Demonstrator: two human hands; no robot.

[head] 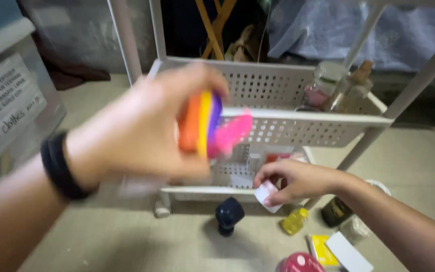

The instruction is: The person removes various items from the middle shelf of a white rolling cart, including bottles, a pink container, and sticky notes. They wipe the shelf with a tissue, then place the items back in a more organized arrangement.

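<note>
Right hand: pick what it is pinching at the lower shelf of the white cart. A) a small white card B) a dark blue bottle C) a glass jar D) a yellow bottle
A: the right hand pinches a small white card at the lower shelf's edge; the yellow bottle and dark blue bottle stand untouched on the floor.

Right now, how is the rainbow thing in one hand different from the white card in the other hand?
The striped toy in the left hand shows orange, yellow, purple and pink; the small card in the right hand is plain white. The toy looks thick and is held up high by the upper shelf basket; the card is thin and held low by the bottom shelf. Both are gripped in fingers.
</note>
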